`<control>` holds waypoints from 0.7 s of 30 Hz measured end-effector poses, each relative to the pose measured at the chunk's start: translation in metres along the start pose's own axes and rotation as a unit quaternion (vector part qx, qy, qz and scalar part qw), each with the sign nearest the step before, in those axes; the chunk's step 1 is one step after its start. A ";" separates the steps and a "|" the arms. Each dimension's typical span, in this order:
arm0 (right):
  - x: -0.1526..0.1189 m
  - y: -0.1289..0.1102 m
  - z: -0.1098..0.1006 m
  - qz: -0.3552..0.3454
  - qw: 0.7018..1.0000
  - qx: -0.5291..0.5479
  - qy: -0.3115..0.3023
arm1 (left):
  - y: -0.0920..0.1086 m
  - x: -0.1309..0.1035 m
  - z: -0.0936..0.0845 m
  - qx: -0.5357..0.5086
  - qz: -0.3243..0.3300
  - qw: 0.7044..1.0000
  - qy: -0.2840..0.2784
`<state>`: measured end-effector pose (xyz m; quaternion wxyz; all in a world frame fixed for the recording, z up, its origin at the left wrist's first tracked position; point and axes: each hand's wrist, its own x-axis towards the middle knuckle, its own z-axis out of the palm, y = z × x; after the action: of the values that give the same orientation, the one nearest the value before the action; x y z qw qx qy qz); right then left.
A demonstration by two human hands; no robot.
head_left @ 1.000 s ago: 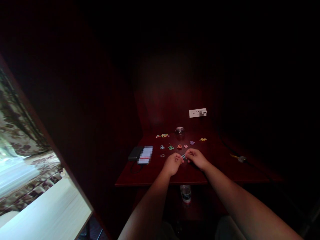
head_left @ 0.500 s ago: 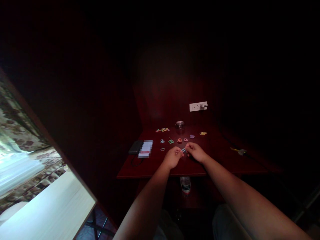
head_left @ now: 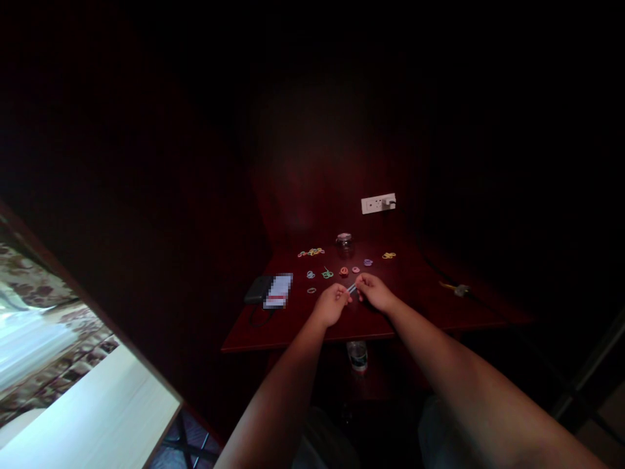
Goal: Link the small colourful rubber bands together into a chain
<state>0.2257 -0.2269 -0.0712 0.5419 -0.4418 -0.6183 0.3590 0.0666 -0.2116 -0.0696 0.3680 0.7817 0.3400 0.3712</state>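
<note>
Between my left hand (head_left: 332, 303) and my right hand (head_left: 373, 291) a pale blue elastic band (head_left: 352, 288) is stretched, pinched at each end by closed fingers. Both hands are just above the front part of the dark red table (head_left: 293, 326). Beyond them small coloured bands lie in separate groups: blue (head_left: 310, 275), green (head_left: 327, 274), red-orange (head_left: 344, 271), pink (head_left: 356, 270), purple (head_left: 368, 262) and yellow (head_left: 388, 256). One thin band (head_left: 311, 290) rests by itself to the left of my hands. Farther back lies a mixed-colour pile of bands (head_left: 312, 252).
A clear lidded jar (head_left: 344, 243) stands near the back wall, below a white socket strip (head_left: 378, 204). At the left are a phone (head_left: 278, 291) and a black case (head_left: 257, 290). A cable (head_left: 459, 289) lies right. Below the table edge is a labelled bottle (head_left: 358, 357).
The view has shifted slightly, so things sit a little farther left. The band between my hands looks drawn a bit longer; both hands still grip it.
</note>
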 end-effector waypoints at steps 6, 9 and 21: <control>-0.001 -0.001 0.001 -0.002 1.000 -0.002 0.024 | 0.000 0.000 0.000 0.009 0.006 1.000 0.002; -0.002 -0.003 0.001 0.000 0.999 -0.024 -0.026 | 0.002 -0.001 -0.001 0.002 0.000 1.000 0.009; -0.005 -0.012 -0.002 0.000 0.998 -0.021 -0.055 | 0.003 -0.001 -0.001 -0.017 -0.009 1.000 0.022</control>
<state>0.2257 -0.2358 -0.0613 0.4979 -0.4328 -0.6544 0.3695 0.0657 -0.2138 -0.0671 0.3770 0.7638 0.3486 0.3911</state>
